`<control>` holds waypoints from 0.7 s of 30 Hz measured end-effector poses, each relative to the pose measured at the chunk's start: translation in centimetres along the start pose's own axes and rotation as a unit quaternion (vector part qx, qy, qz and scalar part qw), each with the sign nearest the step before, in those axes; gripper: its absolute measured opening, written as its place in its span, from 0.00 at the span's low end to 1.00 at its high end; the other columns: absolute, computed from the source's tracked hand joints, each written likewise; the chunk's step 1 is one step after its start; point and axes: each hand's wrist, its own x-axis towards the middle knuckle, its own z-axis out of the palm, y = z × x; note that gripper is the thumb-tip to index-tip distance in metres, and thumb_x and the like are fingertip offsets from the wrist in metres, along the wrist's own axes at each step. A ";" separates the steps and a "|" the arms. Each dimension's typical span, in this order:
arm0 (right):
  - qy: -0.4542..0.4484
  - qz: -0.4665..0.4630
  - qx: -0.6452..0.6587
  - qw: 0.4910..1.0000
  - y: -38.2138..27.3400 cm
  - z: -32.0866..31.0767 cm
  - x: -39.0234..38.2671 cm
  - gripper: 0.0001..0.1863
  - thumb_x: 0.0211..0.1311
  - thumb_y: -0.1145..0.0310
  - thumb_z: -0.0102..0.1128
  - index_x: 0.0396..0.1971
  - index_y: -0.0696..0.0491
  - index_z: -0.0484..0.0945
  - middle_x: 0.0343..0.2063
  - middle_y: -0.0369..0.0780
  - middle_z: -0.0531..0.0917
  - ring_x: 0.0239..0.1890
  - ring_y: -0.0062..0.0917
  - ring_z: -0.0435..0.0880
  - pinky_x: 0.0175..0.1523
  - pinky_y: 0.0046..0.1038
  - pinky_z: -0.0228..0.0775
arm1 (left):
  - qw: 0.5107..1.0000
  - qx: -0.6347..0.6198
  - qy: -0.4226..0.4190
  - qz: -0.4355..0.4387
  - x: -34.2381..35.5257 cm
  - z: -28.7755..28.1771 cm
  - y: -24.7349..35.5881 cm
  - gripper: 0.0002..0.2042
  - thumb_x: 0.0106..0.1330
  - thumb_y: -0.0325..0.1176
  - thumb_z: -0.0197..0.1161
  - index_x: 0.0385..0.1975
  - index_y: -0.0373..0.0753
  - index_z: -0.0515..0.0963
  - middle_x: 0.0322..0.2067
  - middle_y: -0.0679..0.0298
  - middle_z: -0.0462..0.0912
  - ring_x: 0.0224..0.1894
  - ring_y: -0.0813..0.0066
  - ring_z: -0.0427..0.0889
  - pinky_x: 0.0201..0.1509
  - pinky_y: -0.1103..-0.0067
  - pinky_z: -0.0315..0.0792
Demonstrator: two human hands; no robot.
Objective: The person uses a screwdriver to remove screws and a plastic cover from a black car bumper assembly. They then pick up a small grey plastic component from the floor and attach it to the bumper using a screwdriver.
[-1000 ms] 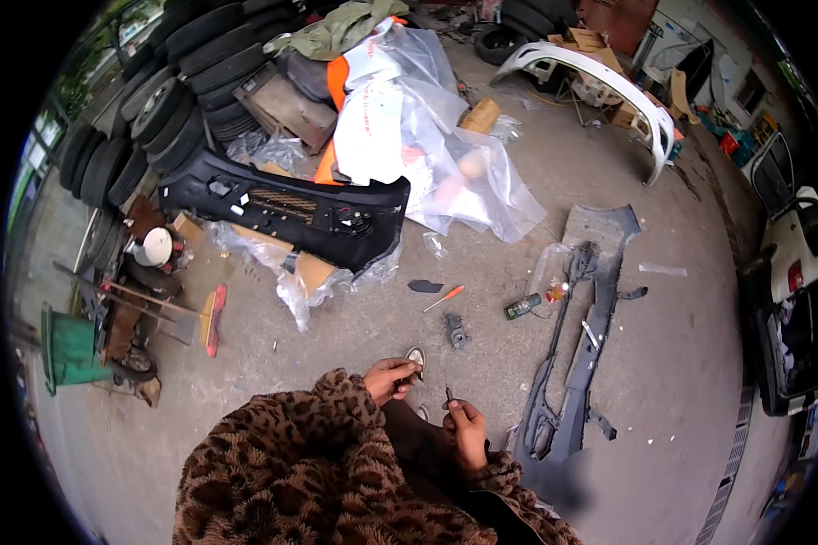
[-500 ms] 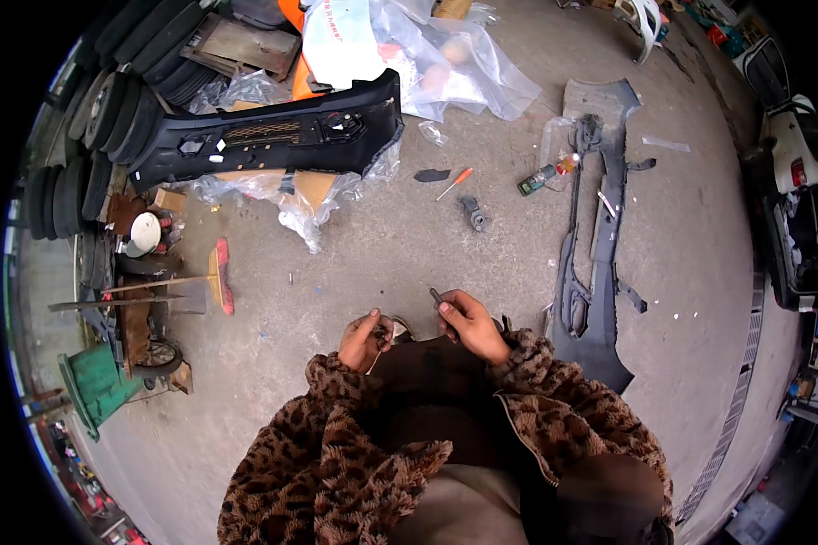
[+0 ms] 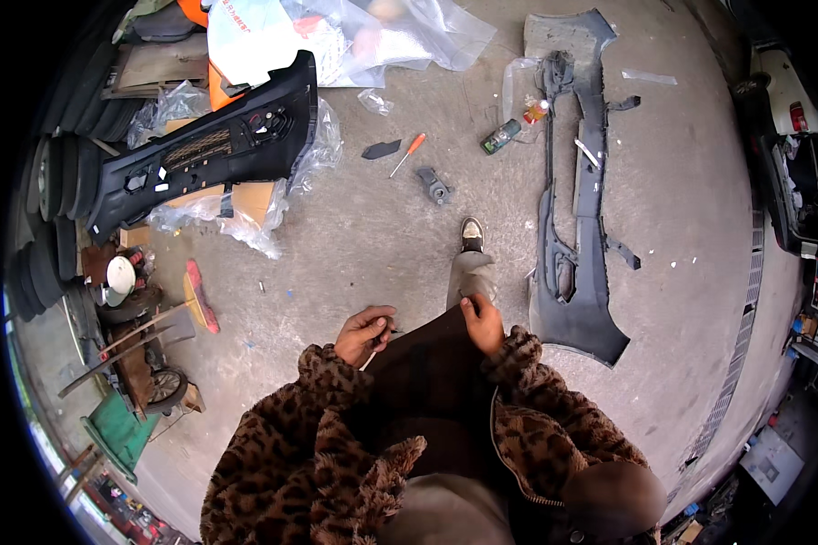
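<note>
My left hand is closed, fingers curled; a small dark thing shows at the fingertips, too small to name. My right hand is closed at the upper right corner of the dark brown apron, thumb pointing forward. What its fingers hold is hidden. Below it one leg is stepping forward, and the shoe rests on the concrete floor. Ahead lie a grey bracket-like part, a screwdriver with an orange handle, and a dark flat piece.
A grey car bumper lies along the right, with bottles beside it. At left a black bumper rests on plastic and cardboard. Tyres, a broom and a green cart line the left side.
The dark slim tool seen in my right hand is no longer visible; that hand now sits at the apron. A leg has come forward. The floor items have shifted left and the view has turned.
</note>
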 end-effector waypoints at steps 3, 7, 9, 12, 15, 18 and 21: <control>-0.022 0.073 -0.142 0.987 2.8 -2.4 4.7 0.11 0.64 0.59 0.52 0.33 0.52 0.73 0.26 0.53 0.80 0.27 0.52 0.79 0.32 0.48 0.71 | 0.998 -0.026 0.037 -0.053 7.6 2.1 0.2 0.14 0.69 0.38 0.56 0.46 0.33 0.73 0.24 0.67 0.70 0.22 0.81 0.65 0.23 0.83 0.58; -0.048 0.091 -0.179 0.978 6.2 -4.5 10.6 0.11 0.64 0.59 0.53 0.35 0.52 0.74 0.25 0.52 0.81 0.28 0.50 0.80 0.33 0.45 0.71 | 0.983 -0.006 0.153 -0.099 21.7 4.0 -1.0 0.15 0.67 0.41 0.59 0.42 0.33 0.75 0.17 0.73 0.63 0.19 0.84 0.62 0.21 0.85 0.56; -0.066 0.105 -0.198 0.972 9.3 -3.6 11.7 0.11 0.64 0.59 0.54 0.35 0.52 0.74 0.25 0.52 0.81 0.27 0.48 0.81 0.31 0.43 0.72 | 0.972 0.039 0.189 -0.132 29.5 3.0 -3.3 0.17 0.66 0.43 0.61 0.41 0.33 0.77 0.17 0.74 0.62 0.18 0.86 0.61 0.19 0.86 0.55; -0.121 0.117 -0.234 0.958 12.7 -2.9 13.1 0.09 0.62 0.64 0.56 0.35 0.53 0.75 0.29 0.50 0.82 0.27 0.46 0.82 0.30 0.40 0.74 | 0.948 0.122 0.240 -0.171 41.8 -3.1 -9.5 0.19 0.63 0.46 0.62 0.43 0.34 0.78 0.20 0.68 0.74 0.22 0.81 0.73 0.22 0.80 0.65; -0.106 0.143 -0.211 0.961 13.8 -4.3 15.2 0.08 0.60 0.70 0.58 0.38 0.55 0.75 0.29 0.51 0.82 0.29 0.46 0.83 0.31 0.39 0.75 | 0.872 0.404 0.254 -0.112 53.7 -8.4 -16.3 0.20 0.62 0.46 0.63 0.41 0.33 0.79 0.29 0.59 0.80 0.36 0.66 0.78 0.37 0.67 0.71; -0.094 0.145 -0.174 0.969 13.7 -4.9 17.8 0.08 0.60 0.71 0.57 0.38 0.57 0.76 0.27 0.52 0.82 0.30 0.46 0.83 0.31 0.39 0.75 | 0.823 0.460 0.279 -0.183 61.3 -13.1 -15.9 0.23 0.63 0.50 0.59 0.42 0.33 0.80 0.34 0.52 0.82 0.36 0.56 0.78 0.39 0.61 0.72; -0.086 0.159 -0.162 0.970 14.8 -3.8 19.0 0.09 0.60 0.70 0.55 0.37 0.59 0.76 0.24 0.51 0.81 0.27 0.45 0.83 0.28 0.38 0.74 | 0.780 0.489 0.342 -0.187 66.2 -16.3 -17.4 0.28 0.61 0.56 0.58 0.41 0.31 0.78 0.28 0.50 0.80 0.32 0.57 0.78 0.36 0.62 0.71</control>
